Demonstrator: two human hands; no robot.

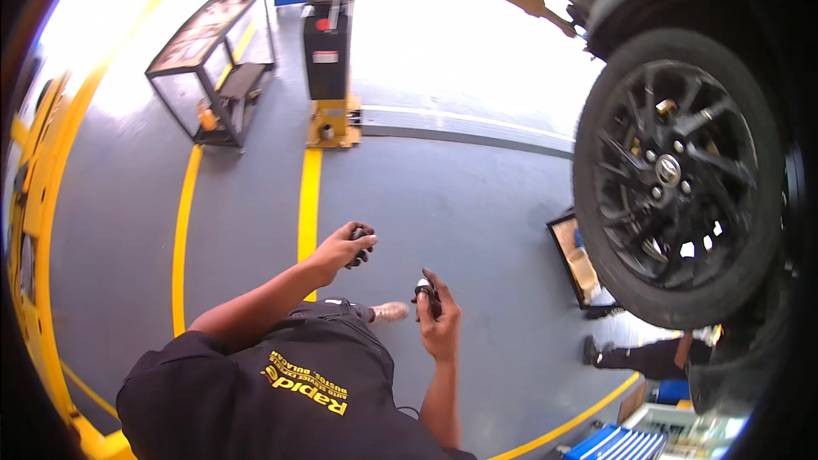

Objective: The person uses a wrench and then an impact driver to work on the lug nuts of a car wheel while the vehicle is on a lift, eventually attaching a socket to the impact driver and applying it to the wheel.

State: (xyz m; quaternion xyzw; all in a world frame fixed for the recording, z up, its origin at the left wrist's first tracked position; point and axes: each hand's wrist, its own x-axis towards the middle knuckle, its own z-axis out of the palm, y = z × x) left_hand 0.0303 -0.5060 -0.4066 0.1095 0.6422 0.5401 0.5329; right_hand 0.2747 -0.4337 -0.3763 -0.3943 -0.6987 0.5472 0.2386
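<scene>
Out over the floor, my left hand point(338, 249) is closed, its blackened fingers curled around a small dark piece point(359, 257) too small to name. My right hand point(439, 324) is lower and further right, closed on a small black cylindrical piece with a white tip point(423, 287). The two hands are apart from each other. Both are well left of a raised car's wheel point(667, 172), which has a black multi-spoke rim with several nuts around its hub; neither hand touches it.
A yellow-based lift post point(331, 60) stands ahead, with a black tool cart point(204, 34) to its left. Below the wheel is a black-framed tray cart point(567, 247). Another person's dark-trousered leg point(635, 359) shows at right, near a blue tool chest point(618, 443). Yellow lines point(183, 238) mark the grey floor.
</scene>
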